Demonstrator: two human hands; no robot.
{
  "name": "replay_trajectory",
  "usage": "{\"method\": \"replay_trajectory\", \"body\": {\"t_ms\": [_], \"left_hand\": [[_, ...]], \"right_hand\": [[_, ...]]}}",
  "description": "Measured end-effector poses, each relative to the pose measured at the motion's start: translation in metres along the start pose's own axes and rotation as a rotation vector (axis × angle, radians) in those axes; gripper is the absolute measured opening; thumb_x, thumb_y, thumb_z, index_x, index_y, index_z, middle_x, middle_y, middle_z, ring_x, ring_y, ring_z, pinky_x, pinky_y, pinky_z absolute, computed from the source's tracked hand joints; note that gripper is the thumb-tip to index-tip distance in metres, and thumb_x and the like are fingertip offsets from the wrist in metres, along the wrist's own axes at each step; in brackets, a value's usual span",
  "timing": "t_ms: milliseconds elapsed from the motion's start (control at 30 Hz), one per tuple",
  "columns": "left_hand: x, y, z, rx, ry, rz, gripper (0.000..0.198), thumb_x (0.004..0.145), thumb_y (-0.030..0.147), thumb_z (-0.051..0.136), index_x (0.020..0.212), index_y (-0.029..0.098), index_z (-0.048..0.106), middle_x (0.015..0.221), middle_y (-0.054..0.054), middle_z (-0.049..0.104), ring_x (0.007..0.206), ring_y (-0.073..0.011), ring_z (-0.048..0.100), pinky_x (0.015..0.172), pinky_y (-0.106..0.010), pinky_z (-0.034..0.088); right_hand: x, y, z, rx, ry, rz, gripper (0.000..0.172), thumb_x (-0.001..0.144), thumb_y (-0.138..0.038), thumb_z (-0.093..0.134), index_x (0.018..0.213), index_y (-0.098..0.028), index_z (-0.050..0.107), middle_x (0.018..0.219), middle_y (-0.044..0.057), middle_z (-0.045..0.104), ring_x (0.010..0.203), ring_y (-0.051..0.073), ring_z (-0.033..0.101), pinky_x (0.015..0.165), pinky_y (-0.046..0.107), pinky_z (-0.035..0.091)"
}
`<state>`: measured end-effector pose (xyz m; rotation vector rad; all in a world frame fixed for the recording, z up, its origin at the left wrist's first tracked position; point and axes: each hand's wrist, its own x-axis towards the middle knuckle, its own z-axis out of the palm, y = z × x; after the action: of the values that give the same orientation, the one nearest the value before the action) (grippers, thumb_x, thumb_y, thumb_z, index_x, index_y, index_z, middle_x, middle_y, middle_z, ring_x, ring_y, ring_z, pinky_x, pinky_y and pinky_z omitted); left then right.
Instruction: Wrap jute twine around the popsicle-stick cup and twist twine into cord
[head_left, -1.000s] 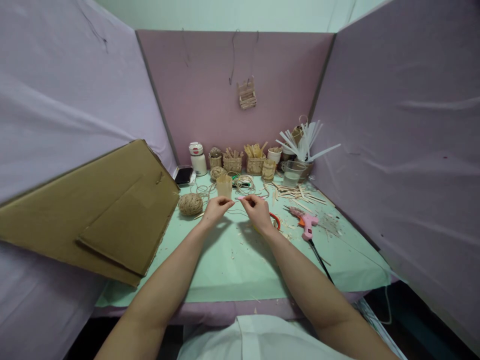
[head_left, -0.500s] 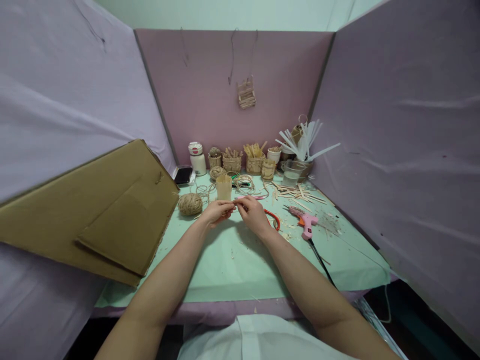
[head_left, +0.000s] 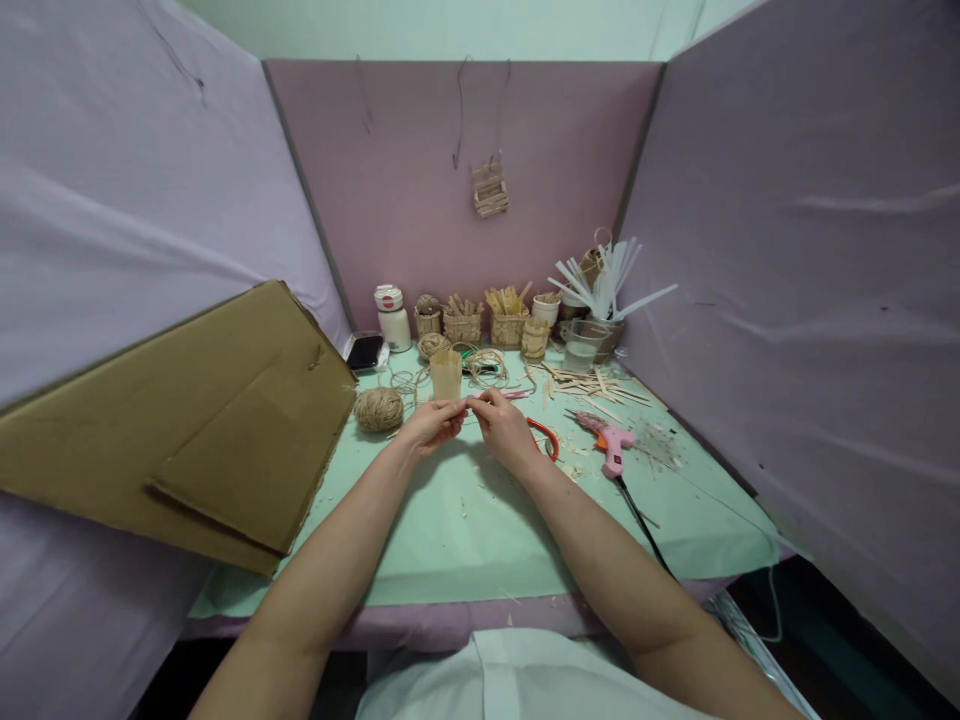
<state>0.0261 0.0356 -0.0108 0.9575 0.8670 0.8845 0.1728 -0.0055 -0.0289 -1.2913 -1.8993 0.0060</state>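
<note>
My left hand (head_left: pixel 435 425) and my right hand (head_left: pixel 504 424) meet fingertip to fingertip over the middle of the table. Both are closed in a pinch; whatever lies between the fingers is too small to make out. Just behind them stands a small upright cup of wooden sticks (head_left: pixel 446 374). A ball of twine (head_left: pixel 379 410) lies to the left of my left hand. Beside my right hand rests a red-handled tool (head_left: pixel 543 438), partly hidden by that hand. Behind the right hand, a pink pen-like tool (head_left: pixel 513 395) lies on the cloth.
A pink glue gun (head_left: pixel 613 443) with a black cord lies on the right, near loose wooden sticks (head_left: pixel 592 382). Stick-filled baskets (head_left: pixel 508 328), a white bottle (head_left: pixel 394 322) and a clear cup (head_left: pixel 582 350) line the back. A cardboard sheet (head_left: pixel 217 400) leans at left.
Both hands stay pinched together in nearly the same place, with only slight finger movement. The whole view has shifted a little; the things on the table stay where they were.
</note>
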Motion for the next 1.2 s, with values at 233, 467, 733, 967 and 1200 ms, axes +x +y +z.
{"method": "replay_trajectory", "body": {"t_ms": [233,467,733,967,1200], "left_hand": [[0.009,-0.012,-0.004,0.166,0.02,0.152,0.035,0.053,0.039,0.078,0.071,0.011,0.066,0.057,0.001,0.054,0.053,-0.006,0.045,0.051,-0.02,0.032],[0.014,-0.012,-0.007,0.569,0.05,0.333,0.026,0.062,0.037,0.066,0.07,0.013,0.067,0.059,-0.001,0.059,0.058,-0.0114,0.05,0.058,-0.024,0.036],[0.012,-0.015,-0.01,0.657,-0.11,0.254,0.025,0.067,0.038,0.062,0.064,0.013,0.063,0.054,0.001,0.051,0.053,-0.0095,0.042,0.053,-0.023,0.028],[0.013,-0.018,-0.008,0.429,-0.035,0.181,0.027,0.062,0.038,0.069,0.072,0.013,0.067,0.054,0.002,0.049,0.05,-0.0077,0.037,0.05,-0.022,0.025],[0.013,-0.017,-0.004,0.399,0.109,0.262,0.025,0.058,0.038,0.071,0.063,0.014,0.064,0.055,0.002,0.052,0.05,-0.0077,0.039,0.05,-0.023,0.027]], "right_hand": [[0.002,0.001,0.001,0.194,0.073,0.042,0.022,0.087,-0.018,0.047,0.101,-0.019,0.064,0.091,0.007,0.06,0.085,0.017,0.055,0.076,0.027,0.043],[0.003,0.007,0.004,0.266,0.076,0.117,0.012,0.084,-0.016,0.051,0.081,-0.019,0.062,0.083,0.005,0.058,0.082,0.017,0.053,0.074,0.029,0.041],[0.003,0.008,0.006,0.304,0.025,0.114,0.013,0.081,-0.013,0.05,0.076,-0.02,0.06,0.082,0.004,0.056,0.081,0.017,0.051,0.073,0.029,0.04],[0.003,0.008,0.007,0.264,0.167,0.21,0.016,0.078,-0.02,0.054,0.093,-0.02,0.059,0.097,0.007,0.054,0.096,0.021,0.051,0.085,0.035,0.04],[0.002,0.004,0.005,0.184,0.203,0.271,0.013,0.079,-0.024,0.053,0.09,-0.021,0.06,0.099,0.007,0.055,0.099,0.023,0.05,0.085,0.036,0.038]]}}
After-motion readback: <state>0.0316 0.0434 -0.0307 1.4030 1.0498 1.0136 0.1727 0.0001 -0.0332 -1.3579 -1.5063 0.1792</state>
